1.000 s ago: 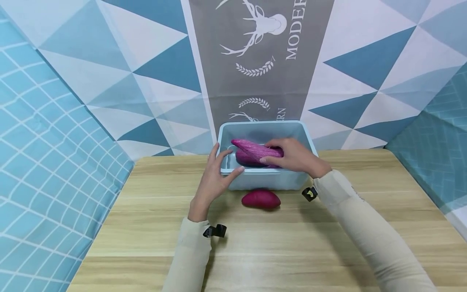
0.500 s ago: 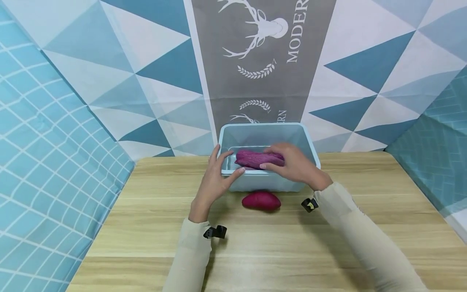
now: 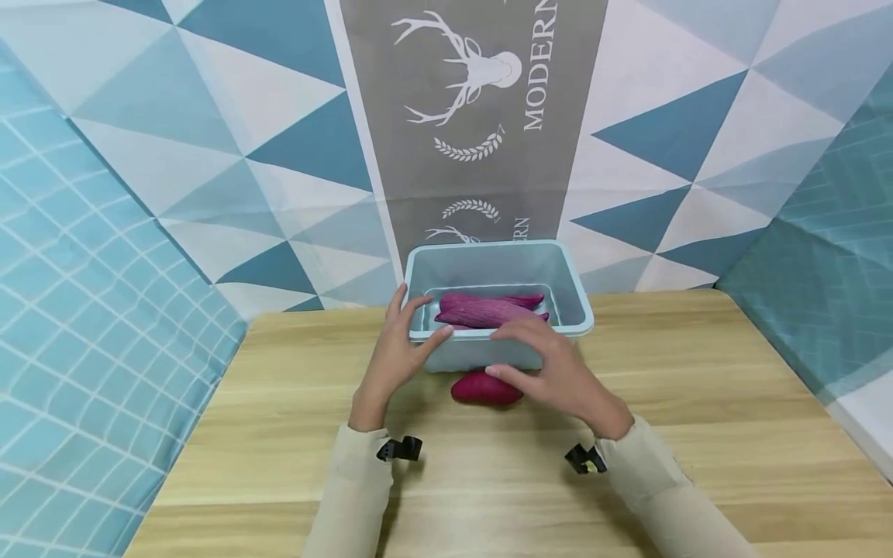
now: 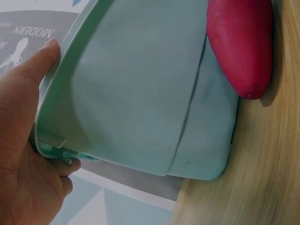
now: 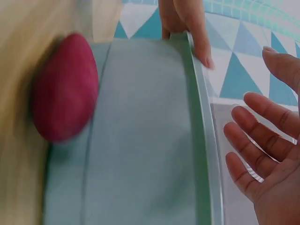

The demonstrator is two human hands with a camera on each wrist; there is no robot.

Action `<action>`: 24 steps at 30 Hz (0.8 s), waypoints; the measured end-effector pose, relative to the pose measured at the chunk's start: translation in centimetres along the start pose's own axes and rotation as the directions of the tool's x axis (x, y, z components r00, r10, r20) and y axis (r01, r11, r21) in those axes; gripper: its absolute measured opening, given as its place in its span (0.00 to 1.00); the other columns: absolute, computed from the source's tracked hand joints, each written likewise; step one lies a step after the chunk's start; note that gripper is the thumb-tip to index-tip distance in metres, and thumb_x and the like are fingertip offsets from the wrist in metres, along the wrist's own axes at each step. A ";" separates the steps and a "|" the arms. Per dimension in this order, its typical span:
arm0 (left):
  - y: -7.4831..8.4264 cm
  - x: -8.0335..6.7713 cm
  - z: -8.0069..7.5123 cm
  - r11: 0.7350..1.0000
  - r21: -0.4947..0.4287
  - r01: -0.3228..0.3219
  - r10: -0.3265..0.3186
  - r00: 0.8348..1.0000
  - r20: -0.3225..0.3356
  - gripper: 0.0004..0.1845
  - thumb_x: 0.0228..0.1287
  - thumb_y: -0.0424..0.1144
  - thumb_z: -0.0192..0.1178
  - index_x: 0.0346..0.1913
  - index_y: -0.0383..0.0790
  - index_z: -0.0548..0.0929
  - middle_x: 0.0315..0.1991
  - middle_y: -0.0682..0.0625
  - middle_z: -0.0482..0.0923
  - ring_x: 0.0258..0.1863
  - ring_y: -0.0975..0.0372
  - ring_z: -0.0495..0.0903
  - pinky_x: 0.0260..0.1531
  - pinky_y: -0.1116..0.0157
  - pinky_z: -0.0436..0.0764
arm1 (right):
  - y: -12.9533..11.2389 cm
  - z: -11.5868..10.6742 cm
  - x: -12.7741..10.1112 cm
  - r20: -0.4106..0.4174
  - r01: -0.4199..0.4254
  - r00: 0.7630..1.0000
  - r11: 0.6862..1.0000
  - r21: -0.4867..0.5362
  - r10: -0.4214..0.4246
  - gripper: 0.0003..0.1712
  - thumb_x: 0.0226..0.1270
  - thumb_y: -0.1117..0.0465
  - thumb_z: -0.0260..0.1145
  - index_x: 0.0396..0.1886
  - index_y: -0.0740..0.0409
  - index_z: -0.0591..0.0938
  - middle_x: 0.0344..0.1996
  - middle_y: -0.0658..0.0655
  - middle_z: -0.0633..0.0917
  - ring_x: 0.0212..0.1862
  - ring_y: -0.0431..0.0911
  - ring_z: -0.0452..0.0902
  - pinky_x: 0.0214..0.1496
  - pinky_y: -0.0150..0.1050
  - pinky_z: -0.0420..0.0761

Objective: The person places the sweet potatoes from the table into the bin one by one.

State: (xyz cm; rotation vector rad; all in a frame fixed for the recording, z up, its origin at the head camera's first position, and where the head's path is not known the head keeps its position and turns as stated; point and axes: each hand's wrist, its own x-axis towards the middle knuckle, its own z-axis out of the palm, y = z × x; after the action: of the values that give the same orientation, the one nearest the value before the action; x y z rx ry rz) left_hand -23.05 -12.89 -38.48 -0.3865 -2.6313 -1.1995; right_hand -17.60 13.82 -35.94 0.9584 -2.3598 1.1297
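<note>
Left hand [image 3: 394, 345] pinching the bin [image 3: 446, 353] rim; right hand [image 3: 551, 372] spread, empty, above the sweet potato [image 3: 486, 387] lying just before the bin. Risk: careless reach rolling it or tipping the bin.

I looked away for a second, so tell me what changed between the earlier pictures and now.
The right hand let go of the purple sweet potato, which now lies in the bin on another one. That hand has drawn back toward the person, open, above the red sweet potato on the table. Unchanged: the left hand keeps gripping the bin's rim, and the red sweet potato has not moved.
</note>
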 end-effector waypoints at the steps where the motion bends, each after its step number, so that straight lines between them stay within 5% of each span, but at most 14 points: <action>1: 0.0 0.0 0.1 1.000 -0.005 0.000 0.000 1.000 -0.001 0.36 0.63 0.61 0.66 0.70 0.51 0.72 0.83 0.44 0.41 0.79 0.42 0.55 0.71 0.38 0.66 | -0.1 0.3 -0.3 -0.003 0.014 1.000 1.000 0.007 -0.014 0.22 0.59 0.54 0.77 0.53 0.49 0.84 0.52 0.48 0.87 0.60 0.45 0.79 0.65 0.46 0.78; 6: 0.0 -0.1 0.3 1.000 -0.018 0.001 -0.001 1.000 -0.013 0.35 0.63 0.59 0.67 0.69 0.50 0.73 0.83 0.43 0.41 0.79 0.40 0.55 0.72 0.38 0.64 | 0.4 1.9 -1.8 0.054 0.019 0.998 0.999 0.050 -0.021 0.18 0.63 0.52 0.75 0.51 0.47 0.85 0.47 0.50 0.89 0.52 0.44 0.83 0.57 0.41 0.82; 14: -0.2 -0.7 0.6 1.000 -0.013 0.013 -0.014 1.000 -0.018 0.34 0.63 0.60 0.66 0.69 0.52 0.73 0.83 0.43 0.41 0.79 0.40 0.54 0.72 0.37 0.63 | 2.4 4.5 -3.3 0.197 -0.129 0.974 0.988 0.082 0.111 0.25 0.62 0.45 0.74 0.54 0.52 0.84 0.50 0.52 0.87 0.50 0.48 0.82 0.52 0.47 0.82; 24: 0.1 -0.2 0.4 1.000 -0.009 0.003 -0.003 1.000 -0.012 0.35 0.63 0.60 0.66 0.69 0.49 0.73 0.83 0.43 0.41 0.79 0.40 0.55 0.71 0.36 0.65 | 3.8 5.8 -3.1 0.190 -0.190 0.965 0.981 0.042 0.179 0.27 0.57 0.49 0.78 0.56 0.49 0.83 0.52 0.47 0.86 0.54 0.42 0.79 0.57 0.42 0.81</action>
State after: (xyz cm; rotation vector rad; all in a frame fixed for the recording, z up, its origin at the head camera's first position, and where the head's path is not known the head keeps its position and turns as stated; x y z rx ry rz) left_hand -22.92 -12.57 -38.73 -0.3754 -2.6183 -1.2106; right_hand -18.21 12.29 -43.41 0.9138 -2.6242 1.2349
